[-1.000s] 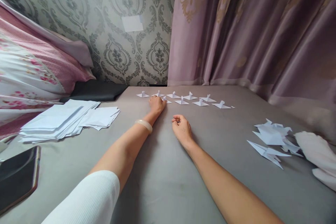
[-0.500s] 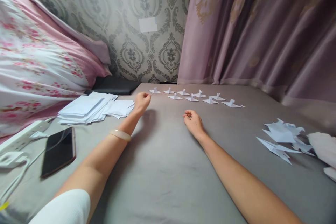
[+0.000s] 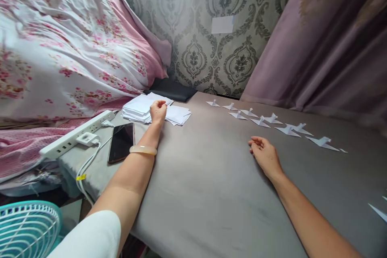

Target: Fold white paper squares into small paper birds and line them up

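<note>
My left hand [image 3: 158,111], a light bangle [image 3: 143,150] on its wrist, is over the stacks of white paper at the left. Its fingers are curled in with nothing visible in them; whether it touches the sheets I cannot tell. Behind it lies a taller paper stack [image 3: 136,107], and to its right a smaller paper stack [image 3: 179,115]. My right hand [image 3: 265,155] is low over the grey cover, its fingers loosely bent, thumb apart, holding nothing visible. Beyond it stand two rows of small folded white paper figures [image 3: 260,121].
A phone [image 3: 121,142] and a white power strip [image 3: 78,134] with cables lie at the left edge. Below is a turquoise fan [image 3: 28,229]. A black flat item [image 3: 173,89] lies behind the stacks. One folded paper tip [image 3: 377,212] shows at the right edge.
My view has turned left, so the fan now shows and most of the right-hand paper pile has left the picture. My left hand has moved left, over the paper stacks.
</note>
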